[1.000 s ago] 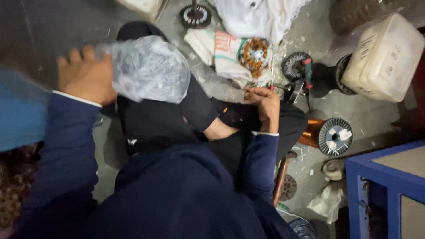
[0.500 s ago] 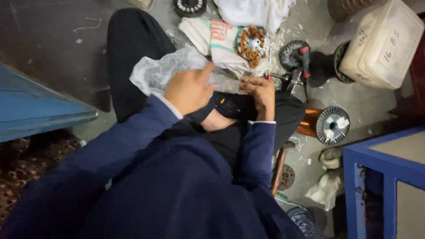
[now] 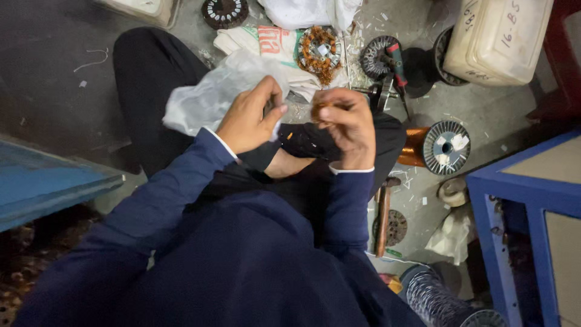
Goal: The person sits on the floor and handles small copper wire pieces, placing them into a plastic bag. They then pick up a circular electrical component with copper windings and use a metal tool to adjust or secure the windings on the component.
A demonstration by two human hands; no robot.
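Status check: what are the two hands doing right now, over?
Left hand pinching clear plastic bag. Right hand closed on something small, unclear what. Wire spool lies beside, clear of both hands.

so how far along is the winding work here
Done, by the look of it: a stator with copper windings lies on the cloth ahead. In hand: the left hand grips a clear plastic bag, and the right hand pinches something small and copper-coloured, too hidden to name. Left: two bare stators lie unwound, and the wire spool holds copper.
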